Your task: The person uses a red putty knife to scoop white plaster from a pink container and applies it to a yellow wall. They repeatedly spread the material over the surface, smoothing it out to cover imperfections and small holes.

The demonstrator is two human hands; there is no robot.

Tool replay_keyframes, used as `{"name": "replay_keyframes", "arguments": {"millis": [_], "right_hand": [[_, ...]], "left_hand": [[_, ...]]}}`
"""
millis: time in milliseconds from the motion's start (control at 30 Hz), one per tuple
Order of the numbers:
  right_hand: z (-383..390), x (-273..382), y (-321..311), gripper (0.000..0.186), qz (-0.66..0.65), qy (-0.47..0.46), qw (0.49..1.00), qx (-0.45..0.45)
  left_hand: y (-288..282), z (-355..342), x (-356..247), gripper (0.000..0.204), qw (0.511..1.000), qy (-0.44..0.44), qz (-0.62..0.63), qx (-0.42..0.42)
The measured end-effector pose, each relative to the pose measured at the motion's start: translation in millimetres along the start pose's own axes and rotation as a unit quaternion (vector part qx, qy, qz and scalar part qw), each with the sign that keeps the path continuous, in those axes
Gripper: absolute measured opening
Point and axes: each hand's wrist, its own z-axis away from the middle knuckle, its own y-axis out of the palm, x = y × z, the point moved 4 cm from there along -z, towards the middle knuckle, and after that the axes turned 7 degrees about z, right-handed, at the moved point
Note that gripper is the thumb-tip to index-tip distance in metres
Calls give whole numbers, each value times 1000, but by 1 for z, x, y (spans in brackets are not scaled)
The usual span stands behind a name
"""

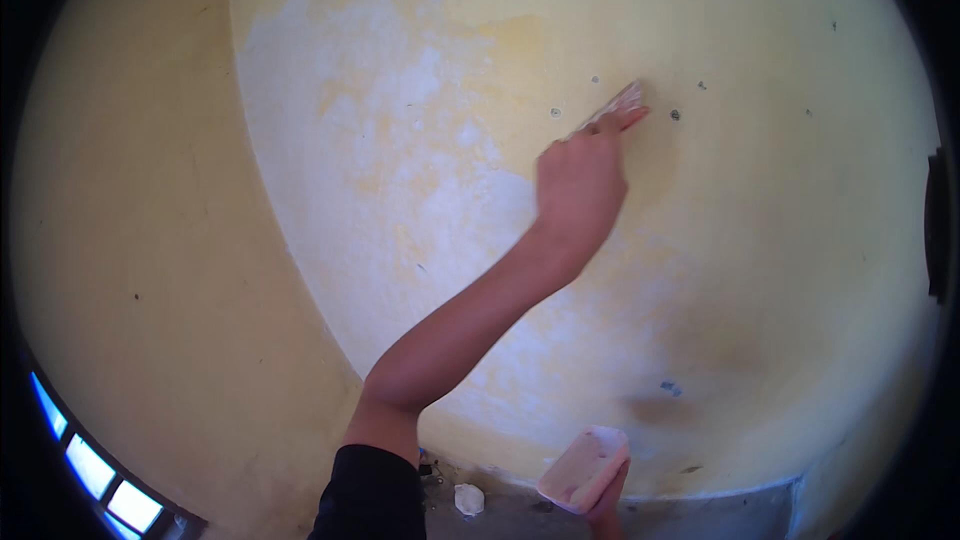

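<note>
My left hand point(583, 175) is raised to the wall point(740, 190), its arm crossing from the lower left in a black sleeve. Its fingers are closed around a flat putty scraper point(627, 98), smeared with white and seen nearly edge-on against the yellowish wall. Most of the scraper's grip is hidden by the hand. Low in the view, my right hand point(607, 505) holds a shallow pinkish-white tray point(585, 468) by its right side. Some whitish material coats the tray's inside. White patches of filler point(400, 150) spread over the wall left of and below the scraper.
Several small dark holes, one a plugged hole point(675, 115), dot the wall near the scraper. A corner divides it from a left wall point(150, 190). Below, a white lump point(469, 499) lies on the grey floor point(500, 520). A bright window point(90, 465) shows at lower left.
</note>
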Motion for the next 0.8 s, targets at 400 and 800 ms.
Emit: {"name": "replay_keyframes", "arguments": {"millis": [400,800], "right_hand": [[-12,10,-11,65,19,17,999,20],[-25,-8,-9,48,-21,65,996,-59]], "left_hand": [[51,96,103,75,987,65,-144,-5],[-83,-12,164,29,964,-187,-105,-159]]}}
